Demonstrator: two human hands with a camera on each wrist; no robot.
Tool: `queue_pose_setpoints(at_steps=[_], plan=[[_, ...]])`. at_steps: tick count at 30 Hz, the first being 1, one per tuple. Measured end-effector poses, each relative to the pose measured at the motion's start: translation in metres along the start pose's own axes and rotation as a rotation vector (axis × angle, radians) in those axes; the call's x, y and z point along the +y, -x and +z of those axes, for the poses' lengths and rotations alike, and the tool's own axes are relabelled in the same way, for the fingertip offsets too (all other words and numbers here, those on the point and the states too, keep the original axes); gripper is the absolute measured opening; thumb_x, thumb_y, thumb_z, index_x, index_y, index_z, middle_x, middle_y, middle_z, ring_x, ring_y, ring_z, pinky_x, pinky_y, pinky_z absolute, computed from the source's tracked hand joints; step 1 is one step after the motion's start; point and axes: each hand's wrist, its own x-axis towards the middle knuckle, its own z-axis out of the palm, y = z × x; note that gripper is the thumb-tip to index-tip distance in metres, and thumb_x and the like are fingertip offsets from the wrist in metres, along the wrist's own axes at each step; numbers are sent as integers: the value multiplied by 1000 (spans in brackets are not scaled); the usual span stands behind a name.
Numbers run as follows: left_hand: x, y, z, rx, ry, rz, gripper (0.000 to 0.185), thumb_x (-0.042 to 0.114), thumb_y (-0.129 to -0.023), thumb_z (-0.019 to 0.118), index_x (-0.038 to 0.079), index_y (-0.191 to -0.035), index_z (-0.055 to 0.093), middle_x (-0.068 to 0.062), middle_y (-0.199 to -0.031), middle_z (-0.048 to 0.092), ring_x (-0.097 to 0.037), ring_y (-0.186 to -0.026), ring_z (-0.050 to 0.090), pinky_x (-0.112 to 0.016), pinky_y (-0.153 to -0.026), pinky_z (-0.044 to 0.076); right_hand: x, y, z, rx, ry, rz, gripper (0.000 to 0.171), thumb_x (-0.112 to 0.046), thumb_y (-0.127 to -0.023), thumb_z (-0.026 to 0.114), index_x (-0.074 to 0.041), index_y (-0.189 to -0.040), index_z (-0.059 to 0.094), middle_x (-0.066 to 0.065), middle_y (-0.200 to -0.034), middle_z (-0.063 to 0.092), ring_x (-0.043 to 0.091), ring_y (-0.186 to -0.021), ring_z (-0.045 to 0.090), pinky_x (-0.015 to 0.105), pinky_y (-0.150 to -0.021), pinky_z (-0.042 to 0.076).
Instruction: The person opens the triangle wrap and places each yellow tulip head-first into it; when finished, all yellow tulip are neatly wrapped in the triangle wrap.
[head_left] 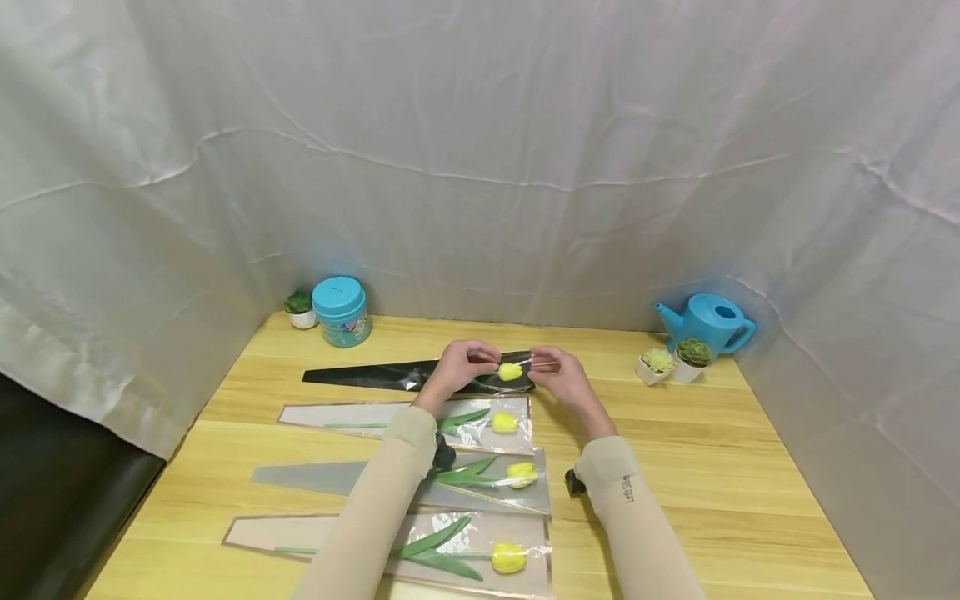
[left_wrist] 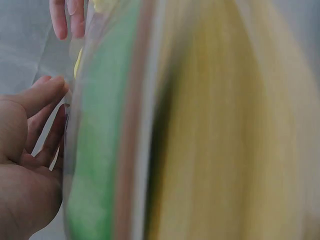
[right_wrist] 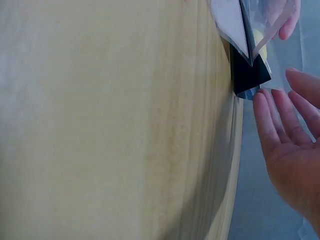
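Three clear sleeves [head_left: 480, 483] low centre on my table [head_left: 712, 467], each with a yellow tulip, above them my left hand [head_left: 459, 367] and right hand [head_left: 561, 377] pinching the black sleeve's [head_left: 390, 377] mouth around a tulip [head_left: 510, 372], wrist views only blurred fingers, blue canister [head_left: 342, 311] upper left.

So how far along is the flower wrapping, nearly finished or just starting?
Well along, I'd judge. Three sleeved tulips already lie in a row on the table. In hand is the fourth: the left hand and right hand hold the mouth of the black sleeve around a yellow tulip. Left: seating that flower; no spare sleeves or flowers show.
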Motion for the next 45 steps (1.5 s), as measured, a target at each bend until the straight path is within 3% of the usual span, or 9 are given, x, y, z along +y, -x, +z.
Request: queue_pose_setpoints(at_steps=[8,16,22,29,37,45], plan=[[2,3,-8,-49,-54,-20,21,14,-97,74,11,-118,76,-2,-112,78,-18,-105,71,-36,-92,59,4,2,-1,-12,102,26,44,-7,-96,73,-9,-139,63,16,-147,59,37,-129,63,49,-107,53],[6,11,-26,-95,-94,-12,24,10,-98,72,9,-122,74,-7,-116,76,-22,-106,69,-40,-93,58,5,3,-3,-46,120,23,43,-8,-97,72,-9,-139,63,20,-146,59,39,-128,62,54,-110,49],[8,20,-43,-204,-187,13,34,9,-98,72,6,-131,69,-13,-127,71,-28,-117,65,-46,-103,53,7,4,-3,-62,128,33,43,-9,-98,71,-9,-140,63,20,-142,62,38,-129,61,55,-112,46],[1,30,-60,-328,-307,24,52,17,-92,80,13,-141,63,-6,-143,63,-27,-135,56,-50,-116,43,12,2,-3,-63,139,42,43,-10,-99,71,-8,-140,62,20,-143,62,38,-131,60,53,-112,47],[-9,35,-61,-311,-298,1,48,18,-97,75,15,-143,61,-7,-145,61,-29,-137,53,-51,-116,43,13,3,-3,-58,137,60,44,-9,-97,71,-8,-140,63,19,-140,63,37,-131,60,52,-113,46],[-6,38,-62,-260,-275,13,45,27,-101,69,17,-145,60,-6,-146,60,-29,-136,53,-53,-114,43,7,5,-3,-62,144,51,44,-10,-98,71,-9,-141,61,18,-143,62,37,-130,60,53,-113,46]])
